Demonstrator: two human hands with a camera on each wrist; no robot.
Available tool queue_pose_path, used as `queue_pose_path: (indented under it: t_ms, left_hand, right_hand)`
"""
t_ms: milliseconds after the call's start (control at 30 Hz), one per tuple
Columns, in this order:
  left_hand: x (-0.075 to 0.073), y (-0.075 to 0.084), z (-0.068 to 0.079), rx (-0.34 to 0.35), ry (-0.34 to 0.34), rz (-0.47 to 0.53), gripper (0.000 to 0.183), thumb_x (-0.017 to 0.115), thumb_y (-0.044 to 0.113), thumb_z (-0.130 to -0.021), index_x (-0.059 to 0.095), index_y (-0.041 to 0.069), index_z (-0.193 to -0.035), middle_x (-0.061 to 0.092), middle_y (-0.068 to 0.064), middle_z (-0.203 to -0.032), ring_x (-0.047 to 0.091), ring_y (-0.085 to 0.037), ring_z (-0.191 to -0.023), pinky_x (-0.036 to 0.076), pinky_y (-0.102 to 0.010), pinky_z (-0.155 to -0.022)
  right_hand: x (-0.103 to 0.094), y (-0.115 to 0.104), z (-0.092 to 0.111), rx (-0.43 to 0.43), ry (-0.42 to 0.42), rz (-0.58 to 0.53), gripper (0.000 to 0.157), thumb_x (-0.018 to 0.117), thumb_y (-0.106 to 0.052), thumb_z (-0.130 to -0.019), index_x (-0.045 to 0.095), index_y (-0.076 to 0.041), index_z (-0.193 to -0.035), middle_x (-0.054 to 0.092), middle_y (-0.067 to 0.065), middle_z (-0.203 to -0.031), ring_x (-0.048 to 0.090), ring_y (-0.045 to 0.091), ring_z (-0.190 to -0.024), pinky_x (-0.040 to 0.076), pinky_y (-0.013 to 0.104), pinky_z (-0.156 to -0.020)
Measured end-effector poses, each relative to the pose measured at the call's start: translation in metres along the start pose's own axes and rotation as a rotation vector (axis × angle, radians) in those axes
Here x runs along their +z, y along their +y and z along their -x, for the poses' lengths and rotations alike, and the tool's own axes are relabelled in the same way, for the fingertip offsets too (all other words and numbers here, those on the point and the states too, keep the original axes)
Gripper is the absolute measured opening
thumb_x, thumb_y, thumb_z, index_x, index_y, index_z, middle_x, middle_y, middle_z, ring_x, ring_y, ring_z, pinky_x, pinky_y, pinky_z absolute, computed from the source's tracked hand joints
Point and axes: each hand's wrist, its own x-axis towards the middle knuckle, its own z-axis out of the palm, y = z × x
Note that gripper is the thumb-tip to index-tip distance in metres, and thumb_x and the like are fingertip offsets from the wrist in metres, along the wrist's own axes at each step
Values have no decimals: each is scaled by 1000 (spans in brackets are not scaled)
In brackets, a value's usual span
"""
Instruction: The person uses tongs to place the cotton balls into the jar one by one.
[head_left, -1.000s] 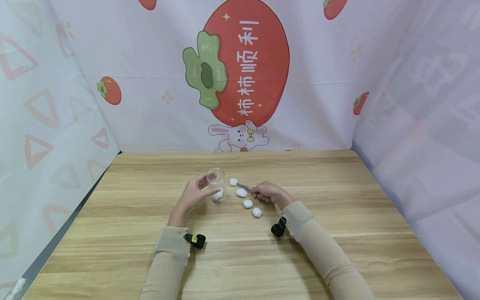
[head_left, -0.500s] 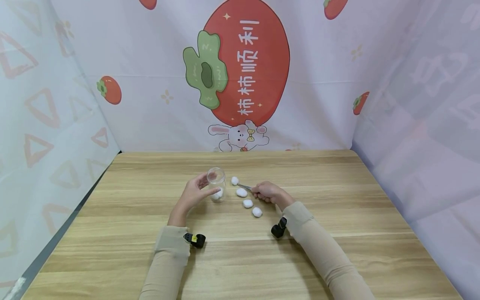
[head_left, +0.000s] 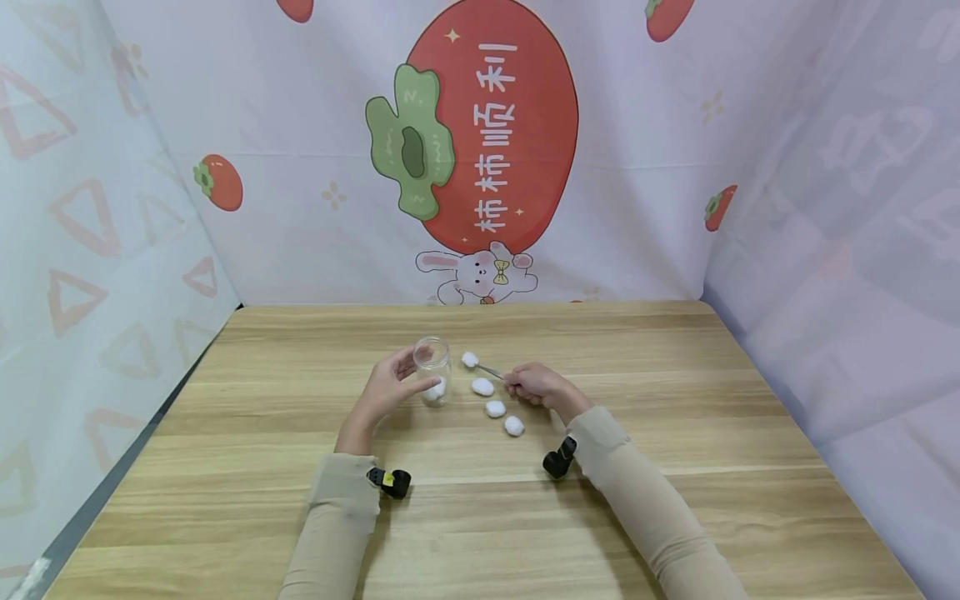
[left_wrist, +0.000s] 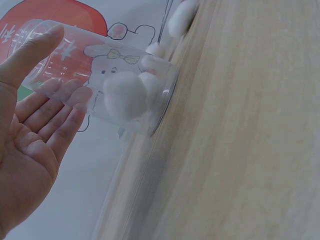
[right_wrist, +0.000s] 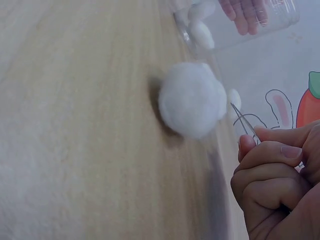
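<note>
My left hand (head_left: 384, 387) holds a clear jar (head_left: 433, 360) upright on the table, thumb on the near side and fingers behind it. White cotton balls (left_wrist: 125, 95) lie at the jar's bottom. To the right, my right hand (head_left: 542, 385) pinches a pair of metal tweezers (head_left: 491, 372). At the tweezers' tips is a cotton ball (head_left: 469, 359), just right of the jar's mouth. In the right wrist view the tweezers (right_wrist: 244, 118) point at that ball, partly overlapped by a nearer one (right_wrist: 192, 100).
Three more cotton balls lie in a slanting row on the wooden table (head_left: 465, 533): one below the tweezers (head_left: 482, 387), a middle one (head_left: 495, 408) and the nearest (head_left: 513, 426). A printed cloth (head_left: 300, 100) hangs behind the table, with cloth at both sides.
The cotton ball at the tweezers' tips has shifted slightly right and away from me, the tips moving with it. My left hand and the jar stay in place.
</note>
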Motion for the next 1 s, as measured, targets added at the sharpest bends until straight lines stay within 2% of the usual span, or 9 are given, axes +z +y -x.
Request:
queue_pose_path:
  t_ms: [200, 433, 667, 1000]
  left_hand:
    - [0, 0, 0, -1, 4, 4, 61, 74, 19, -85, 49, 3, -138, 53, -19, -142, 45, -36, -138, 36, -45, -120]
    - [0, -2, 0, 6, 2, 2, 61, 74, 19, -85, 49, 3, -137, 54, -19, -142, 46, -36, -138, 37, -45, -120]
    - [1, -2, -1, 10, 1, -4, 61, 74, 18, -85, 48, 2, -137, 53, -20, -142, 46, -37, -137, 37, -46, -120]
    - [0, -2, -1, 7, 2, -10, 62, 74, 18, -85, 48, 2, -138, 53, -20, -143, 46, -37, -137, 37, -45, -120]
  right_hand:
    - [-3, 0, 2, -10, 0, -16, 30, 46, -22, -102, 57, -11, -76, 45, -10, -53, 28, 3, -44, 22, 15, -41]
    - [-5, -4, 9, -26, 6, -62, 28, 46, -19, -101, 56, -5, -79, 43, -8, -53, 27, 4, -44, 21, 16, -42]
    - [-7, -9, 16, -93, 8, -26, 32, 45, -18, -101, 52, -11, -70, 38, -9, -52, 26, 4, -44, 19, 16, -42]
    - [-9, -12, 20, -134, -25, -27, 33, 44, -18, -102, 50, -12, -70, 34, -10, -51, 24, 3, -45, 18, 15, -42]
